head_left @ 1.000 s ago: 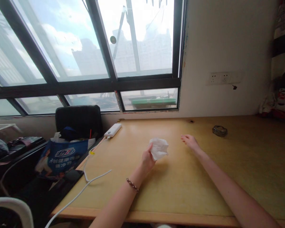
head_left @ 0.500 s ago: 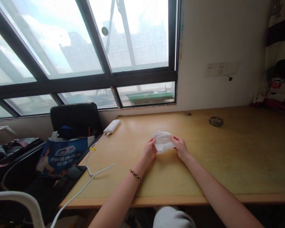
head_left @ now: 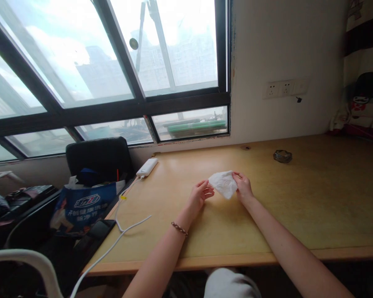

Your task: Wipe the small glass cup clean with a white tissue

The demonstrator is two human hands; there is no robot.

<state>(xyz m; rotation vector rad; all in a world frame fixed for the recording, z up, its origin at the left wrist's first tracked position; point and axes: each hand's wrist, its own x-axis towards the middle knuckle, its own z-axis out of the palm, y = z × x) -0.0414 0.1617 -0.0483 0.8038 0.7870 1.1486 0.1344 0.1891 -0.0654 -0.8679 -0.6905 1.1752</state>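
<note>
A crumpled white tissue (head_left: 224,184) is stretched above the wooden table. My right hand (head_left: 243,187) pinches its upper right corner between thumb and fingers. At the tissue's left tip, the thumb and forefinger of my left hand (head_left: 200,195) are closed on the corner, while the other fingers are loosely curled below. The tissue's lower edge droops to a point between the two hands. A braided bracelet (head_left: 179,229) circles my left wrist.
On the wooden table (head_left: 161,231) a white power bank (head_left: 147,167) with a white cable (head_left: 129,228) lies at the left edge. A dark glass ashtray-like dish (head_left: 282,156) stands at the back right. Left of the table, a blue bag (head_left: 83,207) rests on a black chair (head_left: 99,155).
Both hands have shifted slightly right with the tissue. My right hand is raised at its upper corner, the tissue has tilted into a drooping point, and the left fingers have spread somewhat.
</note>
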